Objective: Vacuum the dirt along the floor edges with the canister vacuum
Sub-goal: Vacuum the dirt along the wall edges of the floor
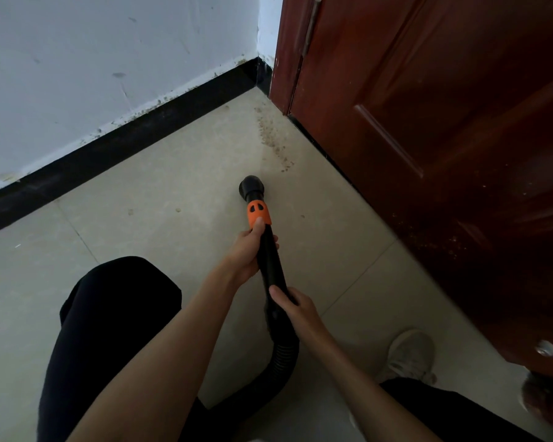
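Observation:
A black vacuum wand (268, 260) with an orange collar (258, 213) ends in a round black nozzle (249, 186) set on the tiled floor. My left hand (248, 250) grips the wand just behind the collar, thumb on the orange part. Lower down, my right hand (296, 306) holds the wand where it joins the ribbed black hose (278, 355), which curls back toward me. A trail of brown dirt (272, 138) lies on the floor ahead of the nozzle, running along the door toward the corner. The canister itself is out of view.
A dark red wooden door (428, 154) stands at the right. A white wall (109, 59) with a black skirting board (125, 145) runs along the left to the corner. My knee in black trousers (115, 314) and a grey shoe (409, 355) are below.

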`<state>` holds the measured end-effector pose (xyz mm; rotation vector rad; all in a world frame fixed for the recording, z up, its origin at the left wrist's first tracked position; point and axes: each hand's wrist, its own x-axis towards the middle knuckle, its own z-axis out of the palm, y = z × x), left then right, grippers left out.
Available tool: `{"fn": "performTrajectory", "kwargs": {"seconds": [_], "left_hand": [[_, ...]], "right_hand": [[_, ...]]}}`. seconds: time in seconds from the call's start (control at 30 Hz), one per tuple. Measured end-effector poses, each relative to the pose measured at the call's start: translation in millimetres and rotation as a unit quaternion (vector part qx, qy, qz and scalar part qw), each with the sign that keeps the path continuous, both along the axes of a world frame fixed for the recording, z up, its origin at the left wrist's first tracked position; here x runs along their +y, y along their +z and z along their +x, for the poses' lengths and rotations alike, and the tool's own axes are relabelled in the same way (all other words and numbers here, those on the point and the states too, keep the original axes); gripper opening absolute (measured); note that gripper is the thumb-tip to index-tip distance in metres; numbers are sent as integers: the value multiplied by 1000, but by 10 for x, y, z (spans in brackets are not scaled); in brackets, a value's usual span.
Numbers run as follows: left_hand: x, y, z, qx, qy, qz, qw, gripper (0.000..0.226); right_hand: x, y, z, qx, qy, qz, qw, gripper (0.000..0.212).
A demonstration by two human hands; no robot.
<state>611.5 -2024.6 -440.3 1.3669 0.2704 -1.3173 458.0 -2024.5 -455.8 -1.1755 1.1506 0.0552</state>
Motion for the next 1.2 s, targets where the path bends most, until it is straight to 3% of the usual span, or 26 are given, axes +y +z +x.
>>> {"fn": "performTrajectory", "kwargs": {"seconds": [0.17,0.33,0.47,0.57,0.73,0.87,0.93,1.2], "left_hand": [[-196,-17,17,-6,-28,-16,999,53],[-537,-5,-67,-23,-50,-13,998,34],[-902,-1,-185,-48,-103,-5,994,29],[-1106,-42,-231,-68,-157,4,985,39],[-1252,-181,-192,-122,-178,14,976,45],[-1178,-316,-9,-156,-91,8,983,28],[-1121,-356,75,-169,-67,8,983,30],[-1157,-304,242,-91,73,-43,992,30]], "right_hand": [[-30,-33,69,16,-37,-104,994,35],[-415,-28,34,24,-38,-162,986,34],[-626,-102,10,4,-106,-156,982,38],[-735,-164,-20,-25,-156,-130,979,40],[-856,-252,56,-68,-194,-45,978,42],[-876,-365,243,-103,-168,45,979,42],[-887,-426,319,-118,-137,42,983,38],[-1496,-264,381,-91,81,-147,982,40]]}}
